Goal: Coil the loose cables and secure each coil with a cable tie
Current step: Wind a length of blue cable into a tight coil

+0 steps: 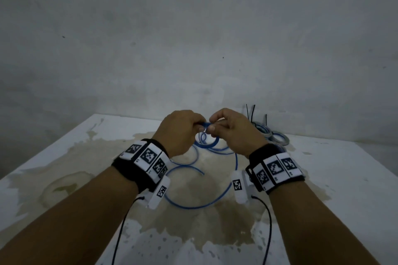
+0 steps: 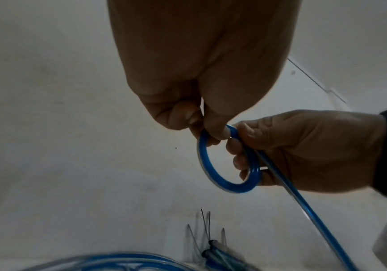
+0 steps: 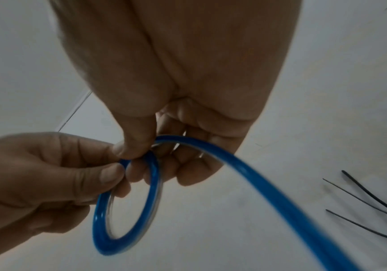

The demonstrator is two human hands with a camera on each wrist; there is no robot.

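Observation:
Both hands are raised over the white table [image 1: 64, 157] and hold a blue cable [image 1: 210, 143]. My left hand [image 1: 189, 125] pinches the top of a small loop [image 2: 210, 176] of it. My right hand [image 1: 224, 125] grips the same loop right beside it, fingers curled through the ring [image 3: 99, 229]. From the right hand the loose cable [image 3: 269, 183] runs down and lies in wide curves on the table [image 1: 215, 198]. Several coils [image 1: 271, 135] bound with black cable ties [image 3: 368, 194] lie at the back right.
The table top carries a large brownish stain [image 1: 193, 221] under the loose cable. A grey wall [image 1: 193, 38] rises just behind the table's far edge. The tied coils' tie tails [image 1: 251, 112] stick upward. Thin black wires [image 1: 122, 228] hang from both wristbands.

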